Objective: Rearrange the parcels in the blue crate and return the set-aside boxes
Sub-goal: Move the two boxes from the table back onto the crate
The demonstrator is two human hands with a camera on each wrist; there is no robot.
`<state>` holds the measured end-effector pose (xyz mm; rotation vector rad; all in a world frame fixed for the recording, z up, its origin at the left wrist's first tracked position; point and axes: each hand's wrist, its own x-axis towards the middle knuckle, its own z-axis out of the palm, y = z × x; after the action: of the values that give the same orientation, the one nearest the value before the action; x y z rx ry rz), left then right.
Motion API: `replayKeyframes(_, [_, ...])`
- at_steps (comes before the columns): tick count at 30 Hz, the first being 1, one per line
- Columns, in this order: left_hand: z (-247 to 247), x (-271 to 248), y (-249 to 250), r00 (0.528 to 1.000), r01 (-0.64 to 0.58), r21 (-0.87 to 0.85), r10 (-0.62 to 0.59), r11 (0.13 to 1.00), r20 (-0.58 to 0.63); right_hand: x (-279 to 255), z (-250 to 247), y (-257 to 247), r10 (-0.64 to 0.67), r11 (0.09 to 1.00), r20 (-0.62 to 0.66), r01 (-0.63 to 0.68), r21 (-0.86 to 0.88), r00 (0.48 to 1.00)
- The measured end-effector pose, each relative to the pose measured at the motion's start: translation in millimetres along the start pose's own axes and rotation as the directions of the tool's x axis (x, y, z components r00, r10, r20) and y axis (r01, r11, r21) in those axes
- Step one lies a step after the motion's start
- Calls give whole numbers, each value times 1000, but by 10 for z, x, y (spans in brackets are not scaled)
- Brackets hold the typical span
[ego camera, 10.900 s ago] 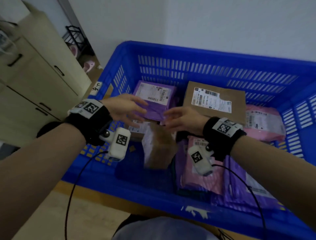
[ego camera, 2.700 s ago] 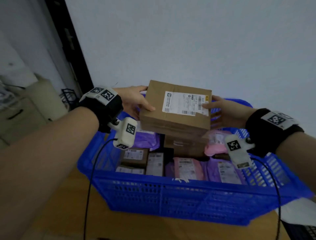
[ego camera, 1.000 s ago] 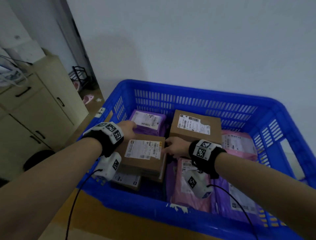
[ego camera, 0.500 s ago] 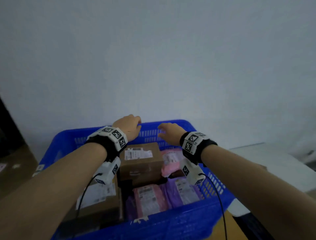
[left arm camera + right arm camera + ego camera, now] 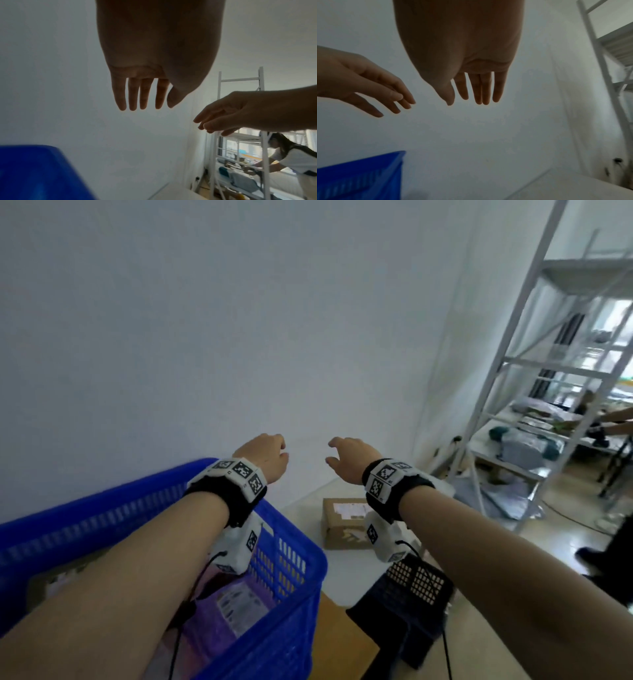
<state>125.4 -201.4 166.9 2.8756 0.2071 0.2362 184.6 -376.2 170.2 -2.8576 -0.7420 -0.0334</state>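
Observation:
The blue crate (image 5: 294, 570) sits at the lower left with purple mailers (image 5: 236, 607) inside. A brown cardboard box (image 5: 344, 522) with a white label lies on a white surface (image 5: 308, 508) right of the crate. My left hand (image 5: 265, 455) and right hand (image 5: 349, 457) hang in the air above and beyond the crate's right end, both empty. In the wrist views the fingers of the left hand (image 5: 142, 94) and right hand (image 5: 477, 88) are straight and relaxed, holding nothing. Each wrist view also catches a corner of the crate (image 5: 34, 173) (image 5: 359, 177).
A white metal shelving rack (image 5: 534, 364) stands at the right with bags on its lower shelves. Another person (image 5: 291, 158) leans over near it. A dark perforated object (image 5: 414, 580) lies on the floor below my right wrist. A plain white wall (image 5: 239, 320) is ahead.
My view and both empty hands have swung right, away from the crate's inside toward the white surface. The cardboard box on that surface has come into sight.

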Motion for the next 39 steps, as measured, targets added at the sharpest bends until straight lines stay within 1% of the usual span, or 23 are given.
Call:
replayKeyframes(6, [632, 777, 966, 997, -75, -38, 76, 996, 28, 179, 145, 1176, 94, 995, -2, -94, 26, 996])
replayKeyframes(10, [1215, 1221, 1369, 993, -45, -32, 48, 998, 110, 401, 428, 1917, 141, 986, 58, -145, 81, 988])
replayKeyframes(13, [1705, 1463, 1449, 981, 28, -7, -26, 1000, 191, 614, 704, 2381, 154, 979, 128, -169, 112, 980])
replayKeyframes(16, [2184, 1643, 1380, 953, 126, 7, -123, 992, 277, 817, 991, 2735, 158, 970, 209, -191, 149, 965])
replayKeyframes(20, [2703, 1801, 1278, 917, 253, 8, -242, 967, 318, 1046, 1419, 3116, 154, 954, 318, -224, 198, 936])
replayKeyframes(24, [3117, 1853, 1107, 887, 363, -23, -337, 932, 316, 1199, 1849, 3329, 145, 930, 413, -266, 254, 899])
replayKeyframes(26, [3278, 1844, 1028, 860, 435, -43, -400, 900, 316, 1269, 2061, 3377, 132, 910, 461, -292, 294, 877])
replayKeyframes(29, [3463, 1827, 927, 791, 561, -93, -499, 823, 354, 1381, 2339, 3388, 139, 877, 514, -347, 334, 846])
replayKeyframes(31, [3551, 1835, 871, 728, 646, -133, -554, 752, 403, 1447, 2471, 3372, 157, 845, 543, -397, 359, 825])
replayKeyframes(33, [3609, 1843, 850, 673, 710, -175, -586, 682, 451, 1483, 2578, 3342, 153, 820, 561, -421, 387, 813])
replayKeyframes(34, [3637, 1843, 846, 656, 732, -200, -594, 652, 466, 1491, 2626, 3327, 138, 815, 564, -417, 403, 814])
replayKeyframes(35, [3664, 1839, 841, 645, 746, -221, -599, 628, 476, 1490, 2667, 3313, 124, 808, 562, -412, 421, 818])
replayKeyframes(39, [3699, 1809, 827, 634, 771, -311, -623, 557, 457, 1470, 2751, 3308, 119, 766, 538, -422, 485, 834])
